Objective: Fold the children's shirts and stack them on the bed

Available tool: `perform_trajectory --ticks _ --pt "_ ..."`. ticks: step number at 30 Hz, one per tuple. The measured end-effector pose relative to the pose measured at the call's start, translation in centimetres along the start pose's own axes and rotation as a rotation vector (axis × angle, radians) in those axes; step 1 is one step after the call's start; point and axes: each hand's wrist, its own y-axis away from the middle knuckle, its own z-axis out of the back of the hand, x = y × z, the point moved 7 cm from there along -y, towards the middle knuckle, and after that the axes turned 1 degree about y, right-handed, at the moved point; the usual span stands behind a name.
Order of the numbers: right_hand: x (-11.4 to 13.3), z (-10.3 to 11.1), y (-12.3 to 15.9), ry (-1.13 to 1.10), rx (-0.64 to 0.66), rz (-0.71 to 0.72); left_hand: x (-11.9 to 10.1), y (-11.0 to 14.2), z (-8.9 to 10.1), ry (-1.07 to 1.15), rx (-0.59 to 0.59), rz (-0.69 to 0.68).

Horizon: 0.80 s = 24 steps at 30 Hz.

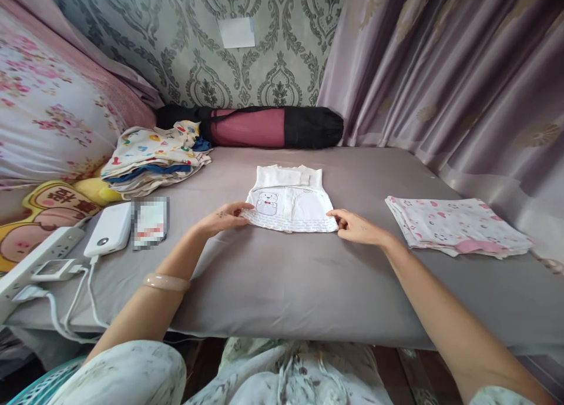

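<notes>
A small white baby shirt (291,202) with a bear print lies on the grey bed sheet (286,287), its sleeves folded across the upper part. My left hand (225,217) pinches the shirt's lower left corner between thumb and fingers. At the opposite lower corner, my right hand (355,226) grips the hem the same way. The hem lies nearly straight between the two hands.
To the right is a folded white cloth with pink prints (458,226). A clothes pile (154,161), a white power bank (108,228) and a power strip (39,261) with cables sit left. A rolled mat bag (251,127) lies along the wall.
</notes>
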Motion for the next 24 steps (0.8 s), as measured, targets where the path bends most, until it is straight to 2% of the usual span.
perform_trajectory --ticks 3,7,10,13,18,24 --pt "0.0 0.1 -0.2 0.050 -0.098 0.075 -0.3 0.2 0.0 -0.190 0.004 -0.081" --pt "0.0 0.6 -0.7 0.123 -0.293 0.133 -0.3 -0.5 0.6 -0.432 -0.161 -0.244" --pt "0.3 0.9 -1.0 0.140 -0.357 0.163 0.2 -1.3 0.9 -0.459 -0.195 -0.323" --pt "0.5 1.5 -1.4 0.133 -0.427 0.200 0.3 -2.0 1.6 -0.393 -0.247 -0.357" --pt "-0.1 3.0 -3.1 0.044 -0.603 0.233 -0.5 -3.6 3.0 -0.224 -0.438 -0.306" --pt "-1.6 4.0 -6.0 0.004 -0.691 0.014 -0.9 -6.8 2.9 -0.129 -0.656 -0.176"
